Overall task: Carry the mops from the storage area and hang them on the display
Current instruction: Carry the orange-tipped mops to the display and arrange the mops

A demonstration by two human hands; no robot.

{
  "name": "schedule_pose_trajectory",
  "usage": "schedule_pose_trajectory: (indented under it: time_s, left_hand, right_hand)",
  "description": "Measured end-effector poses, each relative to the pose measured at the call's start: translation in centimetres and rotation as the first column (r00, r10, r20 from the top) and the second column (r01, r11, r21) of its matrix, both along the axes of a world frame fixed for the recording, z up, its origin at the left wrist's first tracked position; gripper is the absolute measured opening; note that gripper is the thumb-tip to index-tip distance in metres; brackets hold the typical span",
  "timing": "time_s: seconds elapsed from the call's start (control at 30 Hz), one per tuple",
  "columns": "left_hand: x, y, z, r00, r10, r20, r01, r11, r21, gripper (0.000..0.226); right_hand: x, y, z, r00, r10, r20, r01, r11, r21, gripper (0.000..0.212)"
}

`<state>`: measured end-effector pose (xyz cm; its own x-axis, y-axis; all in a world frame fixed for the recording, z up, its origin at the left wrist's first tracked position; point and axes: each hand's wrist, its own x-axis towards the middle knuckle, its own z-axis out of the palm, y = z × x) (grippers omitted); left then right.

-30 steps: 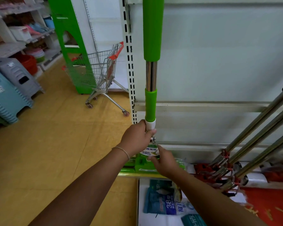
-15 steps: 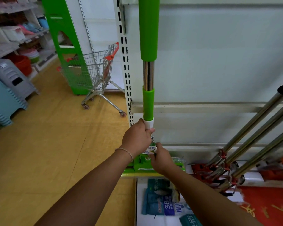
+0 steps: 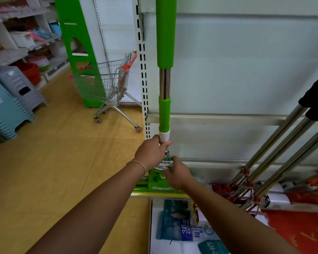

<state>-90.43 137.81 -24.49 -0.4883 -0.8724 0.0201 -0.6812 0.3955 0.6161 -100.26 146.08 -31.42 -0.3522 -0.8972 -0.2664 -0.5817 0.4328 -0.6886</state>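
Yellow floor (image 3: pixel 53 171) bears shopping cart (image 3: pixel 112 87), stools (image 3: pixel 6 110)

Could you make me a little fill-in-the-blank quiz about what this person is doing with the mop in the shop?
1. The left hand grips the mop just below its white collar, and the mop's long grip is coloured ____.
2. The right hand pinches the paper ____ hanging at the pole's lower end.
3. The wheeled thing standing in the aisle at the left is a shopping ____.
4. The steel poles on the right stand ____, not upright.

Missing words: green; label; cart; leaning
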Motion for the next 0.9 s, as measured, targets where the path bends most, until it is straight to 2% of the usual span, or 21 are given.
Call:
schedule_pose_trajectory:
  time_s: [0.27,0.4,0.7,0.8,0.9]
  left_hand:
    - [0.6,1.3,1.9,0.995,0.053,0.082,-0.044,0.994,-0.103,0.043]
    - [0.9,1.7,3.0,0.994,0.102,0.044,-0.092,0.979,-0.182,0.043]
    - [2.8,3.1,6.6,0.994,0.107,-0.017,-0.108,0.962,-0.251,0.038]
    - [3.7,3.3,8.2,0.995,0.094,-0.024,-0.097,0.955,-0.28,0.039]
    - [4.5,3.2,10.3,0.997,0.078,-0.006,-0.076,0.937,-0.34,0.037]
  right_hand:
    - [-0.4,0.8,3.5,0.998,0.018,-0.055,-0.026,0.987,-0.158,0.053]
    - [-1.1,0.7,5.1,0.995,0.055,-0.086,-0.071,0.977,-0.199,0.052]
    - [-1.3,0.7,9.3,0.978,0.098,-0.182,-0.143,0.957,-0.252,0.054]
    - [-0.3,0.9,11.8,0.972,0.091,-0.215,-0.159,0.933,-0.324,0.049]
    - [0.6,0.4,15.8,0.978,0.002,-0.211,-0.103,0.876,-0.471,0.039]
